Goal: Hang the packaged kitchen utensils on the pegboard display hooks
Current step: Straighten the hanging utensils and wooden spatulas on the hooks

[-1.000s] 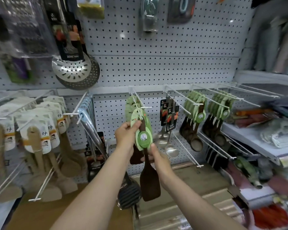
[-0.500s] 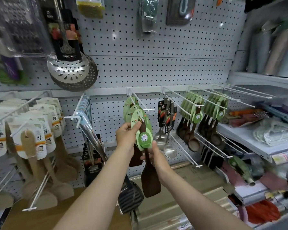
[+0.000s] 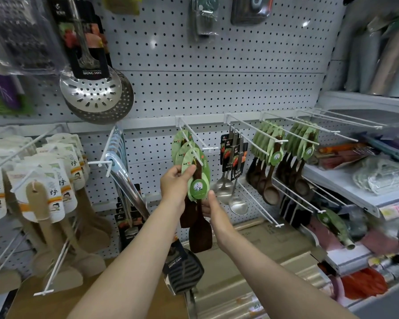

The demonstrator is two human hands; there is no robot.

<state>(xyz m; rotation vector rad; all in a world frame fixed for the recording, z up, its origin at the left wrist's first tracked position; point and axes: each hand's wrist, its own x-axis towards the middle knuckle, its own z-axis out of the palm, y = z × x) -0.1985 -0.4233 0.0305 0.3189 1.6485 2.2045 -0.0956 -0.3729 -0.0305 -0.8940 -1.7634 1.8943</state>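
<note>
A dark wooden spatula (image 3: 199,233) with a green leaf-shaped card (image 3: 198,183) hangs near the front of a white peg hook (image 3: 194,139) at the middle of the pegboard (image 3: 205,88). My left hand (image 3: 175,183) pinches the top of that card with thumb and fingers. My right hand (image 3: 213,210) sits just below the card's round label, fingers against the spatula's handle. Behind it, two more green-carded spatulas (image 3: 182,146) hang on the same hook.
Steel ladles (image 3: 230,187) and dark wooden spoons (image 3: 270,180) hang on hooks to the right. Light wooden spatulas (image 3: 51,199) fill hooks at left. Perforated skimmers (image 3: 95,93) hang above. Shelves (image 3: 355,194) with goods stand right; cardboard boxes (image 3: 251,261) lie below.
The view has drifted a little; both hands stay on the front spatula, which sits slightly lower and closer to the hook's tip than before.
</note>
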